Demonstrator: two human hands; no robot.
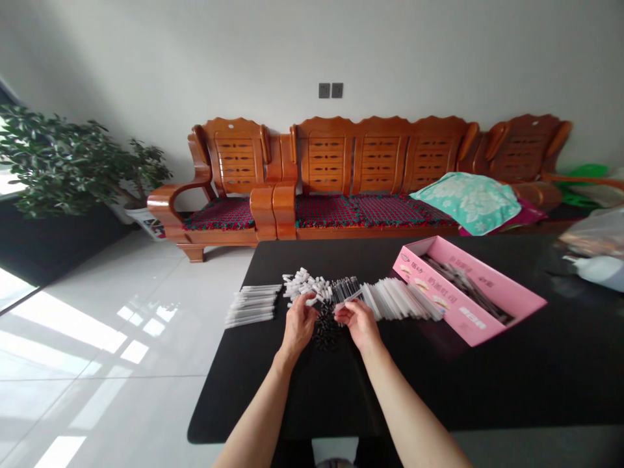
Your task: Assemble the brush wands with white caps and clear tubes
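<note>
My right hand [358, 318] is closed in a pinch on a translucent white pen barrel [353, 297], which slants up to the right. Beside it, my left hand [299, 323] has its fingers drawn together at the edge of a heap of white pen caps [303, 282]; whether a cap is between the fingertips I cannot make out. Small black pen parts [325, 331] lie heaped between the hands. Just beyond are dark pen refills [345, 287] in a row, with a stack of translucent barrels [402, 299] to their right. Capped white pens [252, 305] lie side by side at the left.
A pink box [487, 302] holding more dark refills [465, 286] stands right on the black table [439, 390]. A white bottle [602, 270] and a plastic bag [597, 231] are at the far right. Behind the table runs a wooden sofa [380, 156] with a green pillow [470, 200].
</note>
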